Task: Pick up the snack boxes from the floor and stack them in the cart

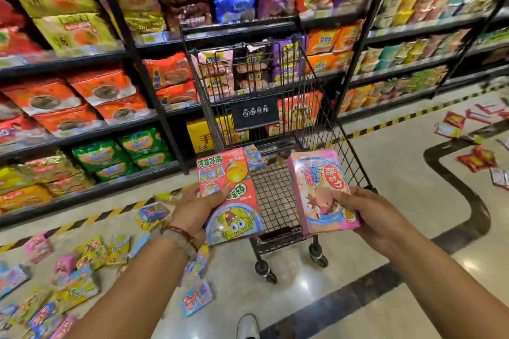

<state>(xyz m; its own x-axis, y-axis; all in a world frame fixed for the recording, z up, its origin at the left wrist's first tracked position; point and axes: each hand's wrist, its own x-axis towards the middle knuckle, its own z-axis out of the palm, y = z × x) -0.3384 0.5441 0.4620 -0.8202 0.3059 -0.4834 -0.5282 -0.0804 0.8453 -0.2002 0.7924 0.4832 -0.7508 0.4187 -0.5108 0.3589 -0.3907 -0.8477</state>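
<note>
A black wire shopping cart (325,118) stands in front of me in a store aisle. My left hand (197,208) grips a red snack box (228,192) with a yellow cartoon figure, held over the cart's near left edge. My right hand (366,209) grips a pink snack box (321,190) over the cart's near right edge. A small colourful box (254,157) lies inside the cart basket. Several more snack boxes (71,270) are scattered on the floor at lower left.
Shelves of bagged snacks (104,96) line the left and the far side. Red packets (478,158) lie on the floor at right. My white shoe (248,326) shows at the bottom. A loose box (197,298) lies near the cart's wheels (265,271).
</note>
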